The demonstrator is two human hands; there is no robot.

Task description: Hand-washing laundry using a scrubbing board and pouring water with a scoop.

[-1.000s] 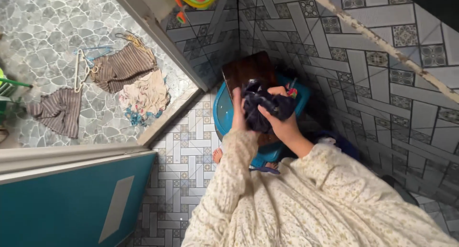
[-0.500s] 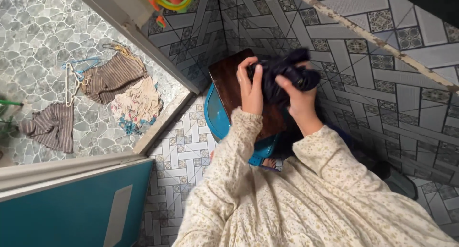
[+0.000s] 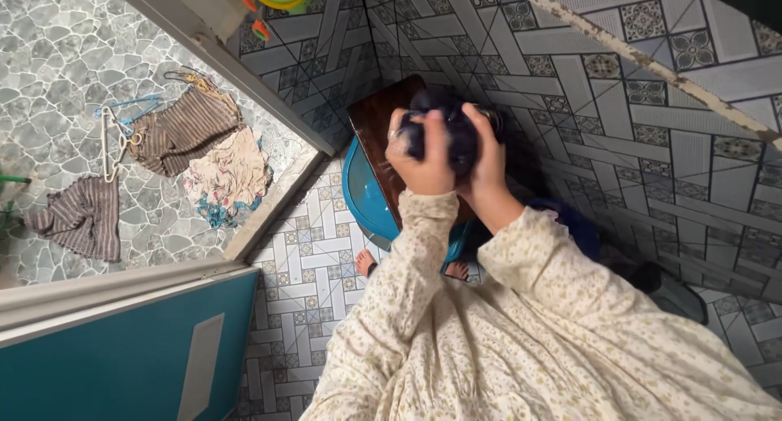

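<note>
Left hand and right hand both clamp a bunched dark cloth, fingers curled tight; beneath the fingers, apparently, a brown board over a blue basin.

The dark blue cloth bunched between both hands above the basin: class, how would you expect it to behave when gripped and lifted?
The dark blue cloth is probably floppy: it wads into a lump between the left hand and the right hand. It may be wet and heavy for its size, given the blue basin and wooden board beneath. No sign of fragility.
</note>
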